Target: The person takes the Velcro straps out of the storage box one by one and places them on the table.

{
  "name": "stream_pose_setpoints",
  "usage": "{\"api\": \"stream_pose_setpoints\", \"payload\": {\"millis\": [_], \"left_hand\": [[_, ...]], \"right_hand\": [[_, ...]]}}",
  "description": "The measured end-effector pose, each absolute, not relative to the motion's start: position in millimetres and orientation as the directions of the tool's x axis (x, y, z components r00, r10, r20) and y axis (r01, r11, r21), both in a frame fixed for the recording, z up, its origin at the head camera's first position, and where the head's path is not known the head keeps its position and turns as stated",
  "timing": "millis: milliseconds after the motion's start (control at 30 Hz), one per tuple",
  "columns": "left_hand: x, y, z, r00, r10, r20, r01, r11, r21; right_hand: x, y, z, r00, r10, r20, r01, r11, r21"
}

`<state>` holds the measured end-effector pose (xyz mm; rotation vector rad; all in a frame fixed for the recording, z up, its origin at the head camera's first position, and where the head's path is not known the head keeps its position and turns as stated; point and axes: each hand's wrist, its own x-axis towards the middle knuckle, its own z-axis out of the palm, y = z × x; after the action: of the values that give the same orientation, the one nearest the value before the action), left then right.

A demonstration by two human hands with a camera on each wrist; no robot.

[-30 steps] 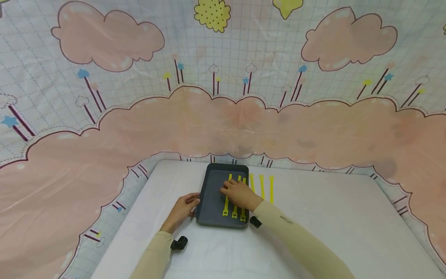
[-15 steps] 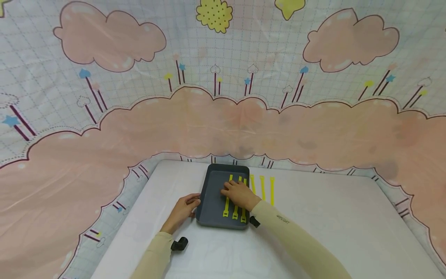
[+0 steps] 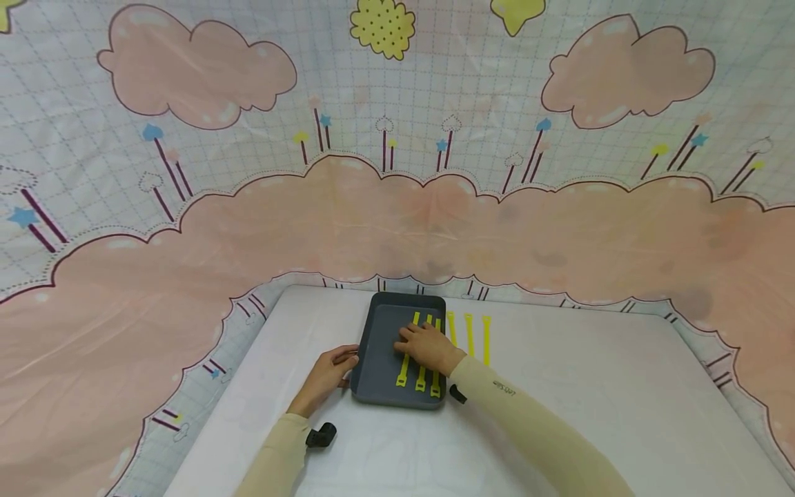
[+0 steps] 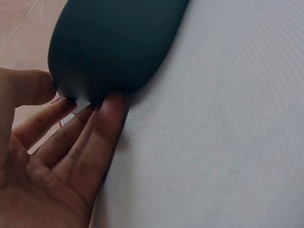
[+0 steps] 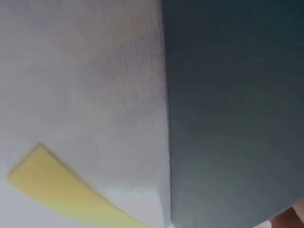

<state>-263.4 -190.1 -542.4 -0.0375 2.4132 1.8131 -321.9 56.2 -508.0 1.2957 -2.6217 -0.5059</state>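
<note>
A dark grey tray point(image 3: 375, 373) lies on the white table with several yellow cable ties in it, side by side. My left hand point(image 3: 325, 376) touches the tray's left wall from outside. In the left wrist view its thumb and fingertips meet the dark wall near a corner. Over the tray's right half, my right hand point(image 3: 428, 347) holds the leftmost cable tie point(image 3: 402, 376) near its middle and upper part; the grip itself is mostly hidden beneath the hand. Another cable tie point(image 3: 421, 381) and one more point(image 3: 435, 386) lie partly under the hand and wrist.
To the right of the tray, more yellow cable ties point(image 3: 486, 338) lie in a row on the white table point(image 3: 590, 386). One cable tie point(image 5: 71, 190) shows beside the tray's wall in the right wrist view. A cloud-print curtain point(image 3: 385, 221) hangs behind the table.
The upper end of the leftmost cable tie in the tray has swung to the right, so it leans more. Both hands stay almost in place.
</note>
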Motion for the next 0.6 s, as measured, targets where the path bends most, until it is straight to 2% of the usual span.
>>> {"api": "stream_pose_setpoints", "payload": {"millis": [367,600], "left_hand": [[-263.1,-190.2,-543.5,-0.992,0.056,-0.109,-0.089,0.285,0.955],[-260.1,-189.1,-539.7,-0.992,0.064,-0.105,-0.082,0.292,0.953]], "right_hand": [[-326.4,58.1,-511.2,-0.561,-0.828,-0.021,-0.761,0.506,0.405],[-324.7,58.1,-507.5,-0.509,-0.86,-0.021,-0.78,0.451,0.433]]}}
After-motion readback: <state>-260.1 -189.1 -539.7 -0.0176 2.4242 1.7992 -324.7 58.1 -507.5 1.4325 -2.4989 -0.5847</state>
